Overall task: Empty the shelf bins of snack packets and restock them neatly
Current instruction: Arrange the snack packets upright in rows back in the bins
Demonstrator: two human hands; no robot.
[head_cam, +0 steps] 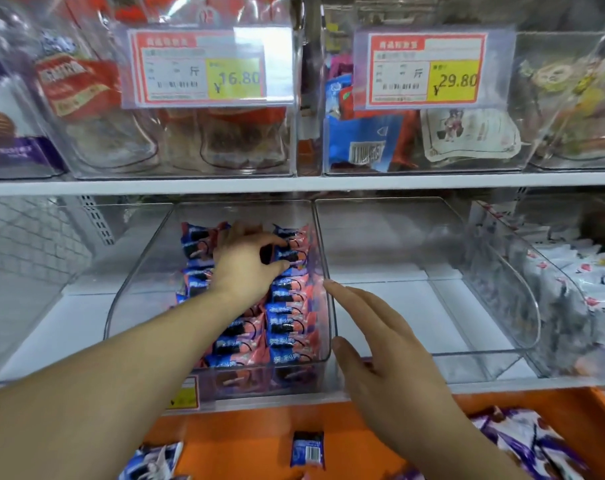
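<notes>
The white shelf [294, 184] crosses the whole frame, with four clear bins above it and, below it in the middle, two clear bins that matter now. The left one, the filled bin [323, 258], holds blue and pink snack packets [287, 308] standing in two rows; the right row shows about eight packets, while the left row is partly hidden by the arm, so I cannot count it. The empty bin [429, 271] just beside it, in the centre right, holds nothing that I can see. At the bottom of the frame an orange tray [232, 434] carries loose packets, and one small blue packet [307, 448] lies alone there. The left hand [245, 263] reaches deep into the filled bin, and its fingers are curled around the packets at the back. The right hand [373, 336] is at the wall between the two bins, with the fingers straight and released, holding nothing. I think the risk is that the left hand pushes the standing rows and they fall over, because the packets lean on each other. The right hand could also shift the bin if it presses the wall.
</notes>
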